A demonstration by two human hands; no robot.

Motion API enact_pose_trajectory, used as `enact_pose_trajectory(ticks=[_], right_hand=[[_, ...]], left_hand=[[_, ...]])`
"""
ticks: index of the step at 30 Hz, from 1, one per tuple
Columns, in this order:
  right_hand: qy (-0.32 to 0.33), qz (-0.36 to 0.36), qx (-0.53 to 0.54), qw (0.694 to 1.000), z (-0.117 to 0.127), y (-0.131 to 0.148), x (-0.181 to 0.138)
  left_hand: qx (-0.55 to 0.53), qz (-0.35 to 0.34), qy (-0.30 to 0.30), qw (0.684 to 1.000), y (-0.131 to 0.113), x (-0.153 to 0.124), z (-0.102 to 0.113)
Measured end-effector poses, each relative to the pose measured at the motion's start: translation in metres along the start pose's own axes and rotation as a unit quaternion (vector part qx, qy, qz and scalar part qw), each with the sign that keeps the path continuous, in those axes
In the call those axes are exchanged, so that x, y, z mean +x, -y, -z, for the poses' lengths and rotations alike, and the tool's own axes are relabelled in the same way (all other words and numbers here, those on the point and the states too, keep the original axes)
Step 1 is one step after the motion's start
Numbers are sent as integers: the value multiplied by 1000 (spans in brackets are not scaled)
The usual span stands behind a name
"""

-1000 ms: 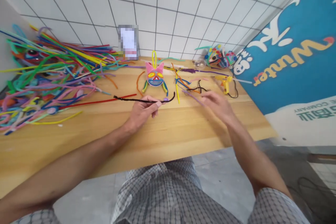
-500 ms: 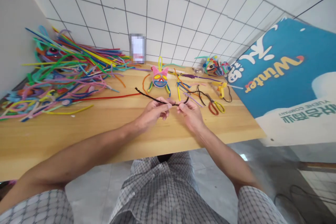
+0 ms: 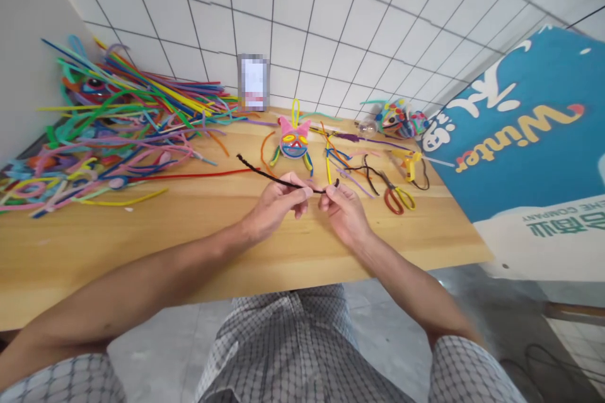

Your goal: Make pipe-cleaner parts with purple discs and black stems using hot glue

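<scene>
A black pipe cleaner runs from upper left down to my two hands above the wooden table. My left hand pinches it near the middle with thumb and fingers closed. My right hand pinches its right end, fingers closed, close beside the left hand. Just behind them stands a small pipe-cleaner figure with a pink-eared face and a yellow loop on top. A long red pipe cleaner lies flat to the left.
A big heap of coloured pipe cleaners covers the table's left back. Scissors with red and yellow handles and a yellow glue gun lie to the right. Another colourful figure sits by the tiled wall. A blue banner leans at right.
My right hand came in from the right and took hold of the black pipe cleaner's end beside my left hand. The view shifted slightly; the scissors came into sight.
</scene>
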State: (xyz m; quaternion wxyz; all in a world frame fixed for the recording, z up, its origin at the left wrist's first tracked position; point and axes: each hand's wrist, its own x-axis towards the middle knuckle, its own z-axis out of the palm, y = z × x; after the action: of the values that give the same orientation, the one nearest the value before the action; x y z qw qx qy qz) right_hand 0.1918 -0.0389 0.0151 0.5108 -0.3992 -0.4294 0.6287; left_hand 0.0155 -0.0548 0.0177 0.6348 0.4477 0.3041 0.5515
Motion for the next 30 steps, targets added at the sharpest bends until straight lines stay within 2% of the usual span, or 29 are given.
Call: enact_pose_trajectory(ticks=[3,9,14,16,18,20,22,24,25,27,30], right_hand=[[18,-18,-12,1000,2,1,6],[47,-46,-35,997,7,4,30],[67,-55,-52,995,11,-10,46],[66,-35,-81,994,16,-17,48],[44,48,-147,987,23,-21,49],[20,182,-251,951,30,-21,48],[42,299,-358,884,36,-21,48],[100,357,-424,826,38,-20,47],[126,368,-439,810,38,-20,46],[147,374,-445,800,38,-20,46],[152,370,-437,806,38,-20,46]], left_hand=[[22,7,-5,1000,6,4,6],[10,29,-60,998,11,14,13],[-4,65,-89,994,11,17,14],[-8,84,-111,990,12,18,14],[-13,102,-136,985,15,18,15],[-21,118,-155,981,18,19,15],[-26,130,-160,978,20,19,15],[-23,135,-156,978,23,18,15],[-20,136,-152,979,24,17,16],[-9,134,-143,981,27,15,17],[24,123,-130,984,29,14,21]])
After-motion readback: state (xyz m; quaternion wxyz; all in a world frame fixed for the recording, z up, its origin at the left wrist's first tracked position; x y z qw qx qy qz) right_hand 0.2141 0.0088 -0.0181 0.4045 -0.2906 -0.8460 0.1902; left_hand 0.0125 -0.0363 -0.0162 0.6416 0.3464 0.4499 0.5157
